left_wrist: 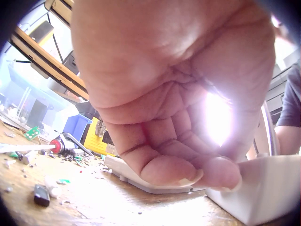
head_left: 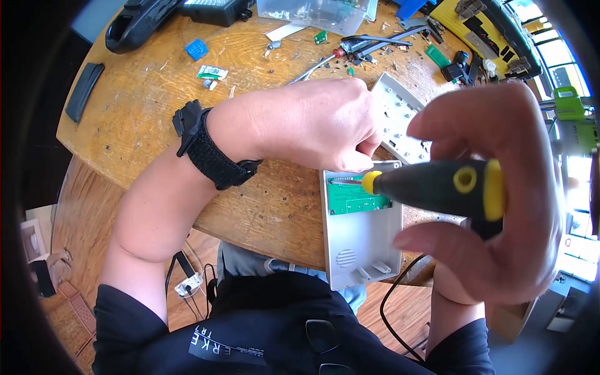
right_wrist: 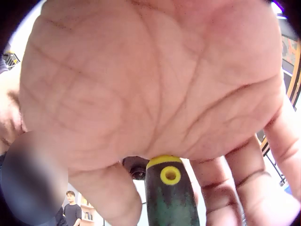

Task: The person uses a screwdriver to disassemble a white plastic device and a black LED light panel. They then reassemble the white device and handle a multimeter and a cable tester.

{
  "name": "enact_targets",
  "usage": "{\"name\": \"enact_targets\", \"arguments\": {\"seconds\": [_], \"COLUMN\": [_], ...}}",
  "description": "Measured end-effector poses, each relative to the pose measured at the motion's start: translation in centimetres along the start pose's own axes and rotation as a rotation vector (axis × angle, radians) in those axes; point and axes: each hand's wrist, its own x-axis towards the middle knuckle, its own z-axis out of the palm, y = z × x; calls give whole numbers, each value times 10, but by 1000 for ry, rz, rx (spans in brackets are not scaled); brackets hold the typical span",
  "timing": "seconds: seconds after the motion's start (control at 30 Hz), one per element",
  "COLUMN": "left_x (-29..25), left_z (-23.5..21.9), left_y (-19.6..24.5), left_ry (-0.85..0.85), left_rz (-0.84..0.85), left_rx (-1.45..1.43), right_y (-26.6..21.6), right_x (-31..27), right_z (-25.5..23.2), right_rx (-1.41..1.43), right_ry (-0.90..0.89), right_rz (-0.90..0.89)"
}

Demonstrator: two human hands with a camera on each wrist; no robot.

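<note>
Two hands, right (head_left: 530,206) open against screwdriver (head_left: 434,189), left (head_left: 325,125) curled, grasp unclear, board (head_left: 356,203) in head view only

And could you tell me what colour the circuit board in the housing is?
Green, best seen in the head view.

In the head view, the left arm enters from 8 o'clock, its wrist angling the left hand (head_left: 328,122) toward 1 o'clock, back upward. Its fingers curl under, thumb tip meeting a fingertip in the left wrist view. At 3 o'clock, the right hand (head_left: 522,187) arches into a wide C opening toward 9 o'clock, thumb tip well apart from the fingertips. The right upper arm comes from 5 o'clock.
</note>
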Motion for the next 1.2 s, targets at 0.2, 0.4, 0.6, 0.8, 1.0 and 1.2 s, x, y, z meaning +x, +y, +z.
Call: {"name": "enact_targets", "arguments": {"seconds": [0.2, 0.4, 0.6, 0.8, 1.0, 1.2], "left_x": [4, 2, -1, 2, -2, 2], "left_z": [3, 23, -1, 25, 13, 23], "left_y": [3, -25, 1, -26, -16, -24], "left_ry": [-103, 139, -35, 123, 118, 129], "left_rz": [-168, 132, -52, 96, 112, 106], "left_rx": [15, 133, -45, 96, 30, 151], "right_y": [-1, -5, 3, -5, 9, -1], "right_x": [-3, 14, 2, 8, -2, 8], "right_z": [6, -14, -8, -19, -6, -19], "right_rx": [-58, -172, 18, -106, 13, -185], "right_ry": [41, -208, -92, -267, -66, -242], "right_rz": [-133, -27, -83, -23, -175, -21]}}
